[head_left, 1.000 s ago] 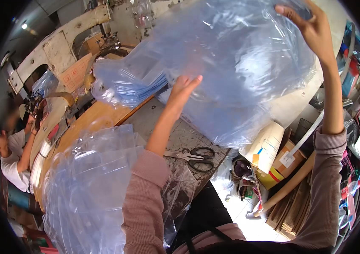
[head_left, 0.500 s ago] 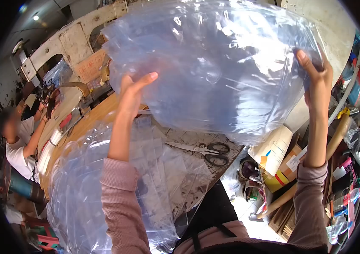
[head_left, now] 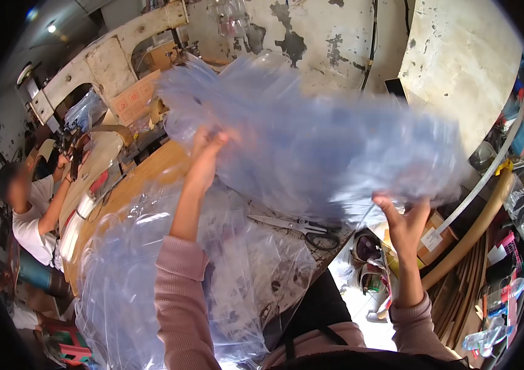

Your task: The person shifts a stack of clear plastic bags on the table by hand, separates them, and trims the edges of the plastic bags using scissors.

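Observation:
A stack of clear plastic sheets hangs in the air before me, smeared by motion. My left hand grips its near left edge, thumb on top and fingers hidden beneath. At the lower right edge, my right hand holds the stack between thumb and fingers. Below the stack, large scissors lie on the tabletop, their handles to the right. More clear plastic sheets are spread on the table under and around my left forearm.
At far left a person in a white shirt works at a sewing machine-like device. A cardboard box stands behind the table. Cardboard tubes, boxes and assorted goods crowd the right side. A wooden surface stretches left.
The sheet stack has dropped and folded down, showing the wall behind. My right hand has moved down and left with it; my left hand has shifted slightly right and down.

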`<state>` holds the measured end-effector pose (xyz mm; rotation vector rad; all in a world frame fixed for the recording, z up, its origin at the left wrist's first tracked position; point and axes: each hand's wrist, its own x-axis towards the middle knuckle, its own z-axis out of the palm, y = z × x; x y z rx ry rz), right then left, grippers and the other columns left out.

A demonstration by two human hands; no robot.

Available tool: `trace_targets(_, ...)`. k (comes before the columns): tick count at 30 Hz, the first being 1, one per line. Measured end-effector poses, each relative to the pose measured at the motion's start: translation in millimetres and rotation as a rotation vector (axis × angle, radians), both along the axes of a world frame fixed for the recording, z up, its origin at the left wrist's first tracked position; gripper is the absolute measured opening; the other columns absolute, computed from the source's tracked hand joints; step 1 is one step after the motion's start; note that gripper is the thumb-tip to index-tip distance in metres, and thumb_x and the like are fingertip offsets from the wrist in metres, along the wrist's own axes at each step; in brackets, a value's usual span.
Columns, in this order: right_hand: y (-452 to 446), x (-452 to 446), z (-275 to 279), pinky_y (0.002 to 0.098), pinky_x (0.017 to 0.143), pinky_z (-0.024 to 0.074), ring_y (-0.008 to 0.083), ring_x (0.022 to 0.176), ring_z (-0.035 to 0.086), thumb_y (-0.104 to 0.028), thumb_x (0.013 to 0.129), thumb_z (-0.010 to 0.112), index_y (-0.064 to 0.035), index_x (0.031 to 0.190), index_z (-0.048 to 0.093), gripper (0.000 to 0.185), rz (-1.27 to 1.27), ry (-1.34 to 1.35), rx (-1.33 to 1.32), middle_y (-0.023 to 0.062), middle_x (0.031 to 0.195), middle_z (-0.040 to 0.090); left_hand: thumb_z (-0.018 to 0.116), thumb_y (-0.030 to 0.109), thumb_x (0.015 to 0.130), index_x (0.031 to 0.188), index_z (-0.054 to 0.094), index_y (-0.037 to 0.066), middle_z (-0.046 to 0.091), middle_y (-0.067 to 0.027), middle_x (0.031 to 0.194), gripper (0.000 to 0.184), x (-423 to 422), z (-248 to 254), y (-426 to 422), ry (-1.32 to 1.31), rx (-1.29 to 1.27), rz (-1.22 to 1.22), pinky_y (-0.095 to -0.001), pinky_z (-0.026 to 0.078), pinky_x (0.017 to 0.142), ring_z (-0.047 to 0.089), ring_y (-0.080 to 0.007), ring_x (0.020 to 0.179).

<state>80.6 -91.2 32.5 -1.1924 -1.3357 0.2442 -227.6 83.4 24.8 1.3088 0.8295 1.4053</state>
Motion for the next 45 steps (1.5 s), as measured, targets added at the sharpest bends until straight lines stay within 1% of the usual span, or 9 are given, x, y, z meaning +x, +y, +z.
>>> trace_targets(12, -10.6, -4.7, -43.9, 0.0272, 0.076, 0.0479, 0.0155, 0.077, 0.062, -0.009, 0.073, 0.077, 0.0016, 0.089, 0.067, 0.022, 0.195, 0.362, -0.135, 0.007, 0.082, 0.068, 0.071, 0.03, 0.075, 0.127, 0.038, 0.002, 0.05, -0.0126, 0.12, 0.067, -36.2, -53.4, 32.5, 0.019, -0.147, -0.213, -0.042, 0.043, 0.093, 0.05, -0.0263, 0.112)
trace_targets(16, -18.2, 2.6, -68.7, 0.0278, 0.064, 0.0501, 0.0153, 0.073, 0.062, -0.002, 0.073, 0.074, 0.0001, 0.085, 0.062, 0.017, 0.194, 0.135, -0.071, 0.0073, 0.078, 0.065, 0.069, 0.03, 0.079, 0.133, 0.031, 0.004, 0.048, -0.0103, 0.126, 0.071, -34.6, -35.9, 27.9, -0.013, -0.152, -0.259, -0.0405, 0.039, 0.097, 0.047, -0.0255, 0.117)
trace_targets(18, -14.5, 21.4, -62.6, 0.0265, 0.065, 0.0504, 0.0156, 0.075, 0.063, 0.0, 0.073, 0.073, 0.0007, 0.085, 0.063, 0.016, 0.095, -0.849, 0.3, 0.0082, 0.079, 0.065, 0.067, 0.028, 0.081, 0.133, 0.033, 0.005, 0.049, -0.0081, 0.124, 0.067, -20.4, -19.3, 22.1, -0.107, 0.068, -0.412, -0.0374, 0.039, 0.097, 0.047, -0.0224, 0.117)
trace_targets(20, -22.5, 11.6, -67.8, 0.03, 0.069, 0.0482, 0.0199, 0.078, 0.061, -0.009, 0.076, 0.059, -0.0021, 0.111, 0.059, 0.036, 0.387, -0.105, -0.142, 0.0106, 0.093, 0.064, 0.066, 0.028, 0.082, 0.13, 0.038, 0.006, 0.051, -0.006, 0.12, 0.06, -18.3, -15.9, 28.4, -0.07, 0.061, -0.405, -0.0344, 0.04, 0.095, 0.048, -0.0195, 0.114)
trace_targets(25, -27.0, -6.7, -48.5, 0.0288, 0.066, 0.0475, 0.019, 0.071, 0.061, -0.007, 0.075, 0.065, -0.0001, 0.104, 0.059, 0.03, 0.285, -0.194, -0.035, 0.0084, 0.083, 0.063, 0.065, 0.028, 0.083, 0.117, 0.049, 0.005, 0.055, -0.0045, 0.109, 0.044, -29.8, -21.6, 36.1, -0.154, 0.091, -0.565, -0.0309, 0.042, 0.09, 0.052, -0.0149, 0.104)
trace_targets(28, -25.2, -38.1, -10.7, 0.0278, 0.07, 0.0489, 0.0158, 0.075, 0.062, -0.001, 0.075, 0.072, 0.0015, 0.088, 0.062, 0.017, 0.04, 0.304, -0.045, 0.0069, 0.08, 0.065, 0.068, 0.031, 0.08, 0.109, 0.052, 0.003, 0.056, -0.0061, 0.106, 0.043, 2.6, 8.7, 6.0, -0.015, 0.011, 0.017, -0.0318, 0.042, 0.088, 0.053, -0.0163, 0.099)
trace_targets(39, 15.2, -7.3, 2.4, 0.0235, 0.064, 0.0467, 0.0126, 0.071, 0.06, -0.003, 0.076, 0.071, 0.0028, 0.088, 0.06, 0.017, 0.011, 0.206, -0.11, 0.0079, 0.078, 0.065, 0.065, 0.026, 0.08, 0.134, 0.028, -0.004, 0.045, -0.017, 0.126, 0.072, -16.8, 29.7, 13.4, 0.323, 0.057, -0.129, -0.0372, 0.032, 0.102, 0.042, -0.0266, 0.12)
trace_targets(42, 80.4, 28.2, 77.2, 0.0283, 0.067, 0.0488, 0.0167, 0.075, 0.063, -0.022, 0.077, 0.072, 0.008, 0.108, 0.054, 0.047, 0.092, 0.14, -0.139, 0.0142, 0.087, 0.067, 0.063, 0.022, 0.083, 0.133, 0.029, -0.005, 0.047, -0.0183, 0.124, 0.066, -24.0, 86.3, 18.2, 0.492, 0.13, 0.237, -0.0384, 0.035, 0.099, 0.045, -0.0255, 0.117)
trace_targets(45, 180.2, 45.6, 169.0, 0.0399, 0.1, 0.0347, 0.0339, 0.123, 0.041, -0.041, 0.066, 0.077, 0.01, 0.135, 0.028, 0.099, 0.136, 0.032, -0.179, 0.0279, 0.133, 0.038, 0.059, 0.02, 0.086, 0.123, 0.037, -0.005, 0.053, -0.0172, 0.114, 0.049, -13.8, 164.0, 17.6, 0.238, 0.261, 0.288, -0.0371, 0.043, 0.093, 0.054, -0.0241, 0.105)
